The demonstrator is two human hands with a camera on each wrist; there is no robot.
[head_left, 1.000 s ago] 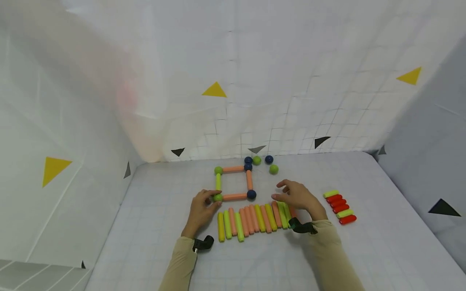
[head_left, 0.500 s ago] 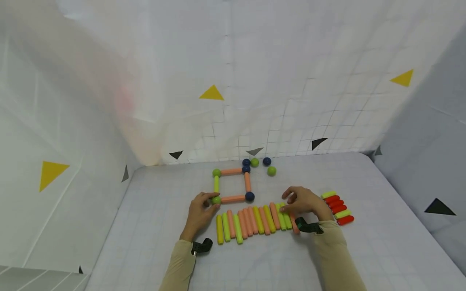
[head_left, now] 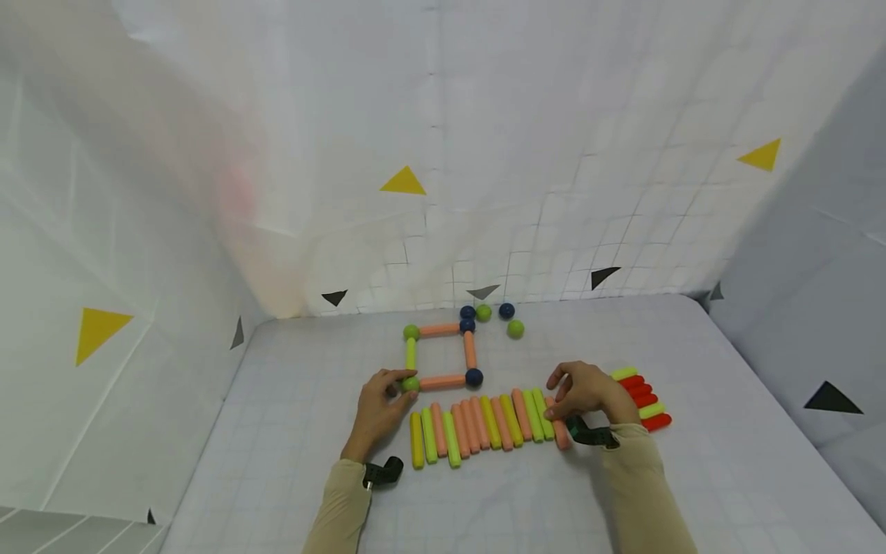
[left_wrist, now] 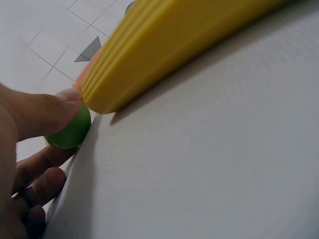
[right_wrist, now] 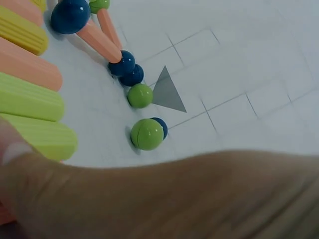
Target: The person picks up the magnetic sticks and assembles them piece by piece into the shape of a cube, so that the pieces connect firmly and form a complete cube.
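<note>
My left hand (head_left: 381,406) pinches a green ball (head_left: 411,384) between thumb and forefinger, at the near left corner of a square of sticks and balls. In the left wrist view the thumb lies against that green ball (left_wrist: 72,130). Salmon sticks (head_left: 443,382) and one lime stick (head_left: 411,354) form the square's sides. A navy ball (head_left: 474,377) sits at its near right corner. My right hand (head_left: 584,388) hovers at the right end of a row of sticks, thumb by the last salmon stick (head_left: 561,436). A gap shows between its thumb and forefinger. The right wrist view hides its fingertips.
Several yellow, lime and salmon sticks (head_left: 490,423) lie side by side before the square. Loose navy and green balls (head_left: 515,328) stand at the back. Short red and lime sticks (head_left: 656,422) are stacked beside my right hand. A white sheet wall rises behind the table.
My right hand has moved right and toward me, from above the row to its right-end salmon stick. The left hand stays on the green ball. The view has shifted slightly.
</note>
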